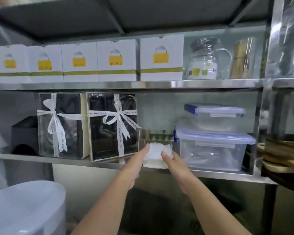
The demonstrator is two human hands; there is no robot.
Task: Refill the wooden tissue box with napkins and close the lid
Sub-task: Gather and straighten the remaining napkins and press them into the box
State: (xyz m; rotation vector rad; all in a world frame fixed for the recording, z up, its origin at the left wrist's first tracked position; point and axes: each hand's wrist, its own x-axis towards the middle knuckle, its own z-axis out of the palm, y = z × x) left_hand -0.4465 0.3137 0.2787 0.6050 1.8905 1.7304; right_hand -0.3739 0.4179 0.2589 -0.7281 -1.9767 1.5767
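A white stack of napkins (157,154) sits at the front edge of the lower steel shelf (61,160), between a ribboned gift box and clear plastic containers. My left hand (137,164) presses against the stack's left side. On the right side, my right hand (172,162) grips it, thumb on the front face. Both arms reach up from below. No wooden tissue box is in view.
Two ribboned gift boxes (111,126) stand left of the napkins; stacked clear lidded containers (214,150) stand right. White cartons (161,58) and a glass jug (204,60) fill the upper shelf. A white round bin (24,209) is at lower left, wooden items (283,153) at right.
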